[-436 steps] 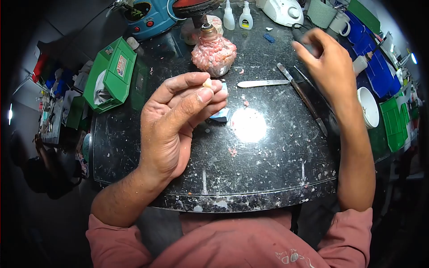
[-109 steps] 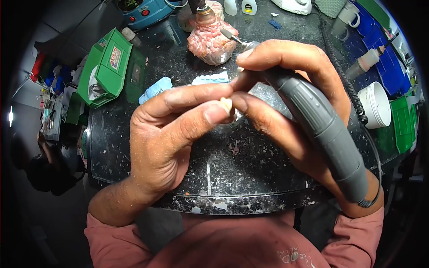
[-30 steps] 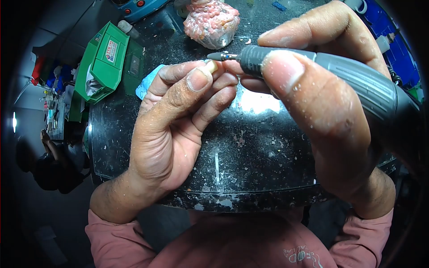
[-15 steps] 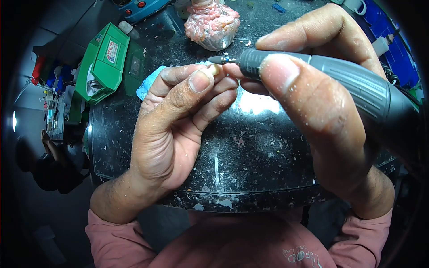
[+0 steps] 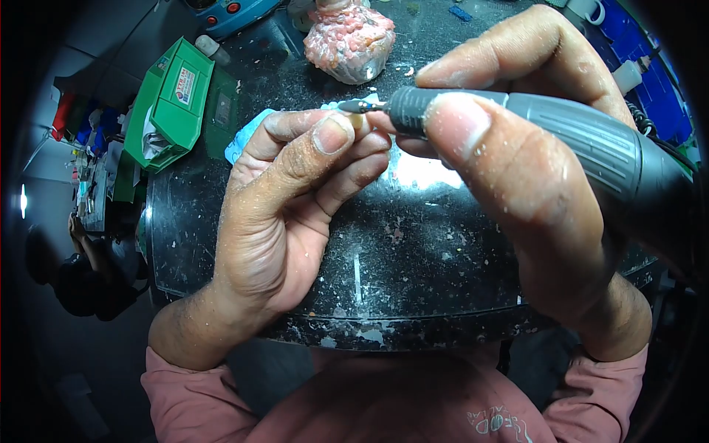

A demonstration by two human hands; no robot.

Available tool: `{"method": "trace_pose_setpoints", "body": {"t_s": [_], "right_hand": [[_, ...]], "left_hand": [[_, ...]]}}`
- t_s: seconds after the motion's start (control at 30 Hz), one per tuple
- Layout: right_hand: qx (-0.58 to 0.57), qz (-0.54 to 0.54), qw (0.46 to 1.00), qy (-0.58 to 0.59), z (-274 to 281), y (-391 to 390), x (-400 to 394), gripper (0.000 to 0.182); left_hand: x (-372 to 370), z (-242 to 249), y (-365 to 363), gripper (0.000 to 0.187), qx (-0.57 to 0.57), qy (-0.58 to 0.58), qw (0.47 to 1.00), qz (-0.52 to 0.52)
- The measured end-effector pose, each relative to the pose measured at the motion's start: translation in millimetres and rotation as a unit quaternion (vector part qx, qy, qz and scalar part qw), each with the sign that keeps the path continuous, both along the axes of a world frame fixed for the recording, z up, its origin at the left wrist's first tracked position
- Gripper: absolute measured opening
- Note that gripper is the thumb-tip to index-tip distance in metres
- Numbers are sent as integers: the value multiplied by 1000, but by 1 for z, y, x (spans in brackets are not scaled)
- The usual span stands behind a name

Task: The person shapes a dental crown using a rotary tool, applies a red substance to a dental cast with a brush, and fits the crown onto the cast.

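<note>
My left hand (image 5: pixel 284 184) pinches a small yellowish-white piece (image 5: pixel 357 119) between thumb and index finger, and the fingers hide most of it. My right hand (image 5: pixel 532 170) is wrapped round a grey rotary handpiece (image 5: pixel 569 127), which points left. The dark pointed tip (image 5: pixel 353 107) of the handpiece lies right at the upper side of the small piece. Fine pale dust covers the fingers of both hands. Behind my left hand a light blue cloth or sheet (image 5: pixel 249 136) shows in part.
A lumpy pink and white mass (image 5: pixel 350 43) stands at the back of the dark speckled table (image 5: pixel 413 266). On the left is a green bin (image 5: pixel 171 103); a blue device (image 5: pixel 230 16) is behind. A white bottle (image 5: pixel 628 77) is at right. Another person (image 5: pixel 92 273) is far left.
The handpiece and its tip have shifted slightly left and down over the small piece. The piece now looks more covered by the tip. My left hand has barely moved.
</note>
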State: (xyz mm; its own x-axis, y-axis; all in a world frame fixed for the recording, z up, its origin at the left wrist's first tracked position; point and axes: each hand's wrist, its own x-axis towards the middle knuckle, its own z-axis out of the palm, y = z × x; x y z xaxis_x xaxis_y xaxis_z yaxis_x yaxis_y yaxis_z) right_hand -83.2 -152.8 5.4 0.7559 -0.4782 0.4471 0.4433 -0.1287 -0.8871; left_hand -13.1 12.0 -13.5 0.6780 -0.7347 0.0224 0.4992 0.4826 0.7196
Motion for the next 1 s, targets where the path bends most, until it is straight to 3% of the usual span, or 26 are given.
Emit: {"method": "trace_pose_setpoints", "body": {"t_s": [0.47, 0.53, 0.57, 0.63, 1.0], "right_hand": [[-6, -6, 1000, -23, 2, 3, 7, 26], [-6, -7, 1000, -27, 2, 3, 6, 25], [-6, -8, 1000, -28, 2, 4, 8, 25], [-7, -10, 999, -31, 2, 3, 8, 25], [-7, -16, 999, -47, 0, 2, 8, 24]], "left_hand": [[1, -2, 2, 14, -15, 35, 999, -4], [4, -8, 11, 50, 58, -41, 997, -28], [3, -6, 8, 50, 58, -41, 997, -29], [0, 0, 0, 15, -24, 50, 998, -12], [0, 0, 0, 13, -4, 39, 999, 1]]}}
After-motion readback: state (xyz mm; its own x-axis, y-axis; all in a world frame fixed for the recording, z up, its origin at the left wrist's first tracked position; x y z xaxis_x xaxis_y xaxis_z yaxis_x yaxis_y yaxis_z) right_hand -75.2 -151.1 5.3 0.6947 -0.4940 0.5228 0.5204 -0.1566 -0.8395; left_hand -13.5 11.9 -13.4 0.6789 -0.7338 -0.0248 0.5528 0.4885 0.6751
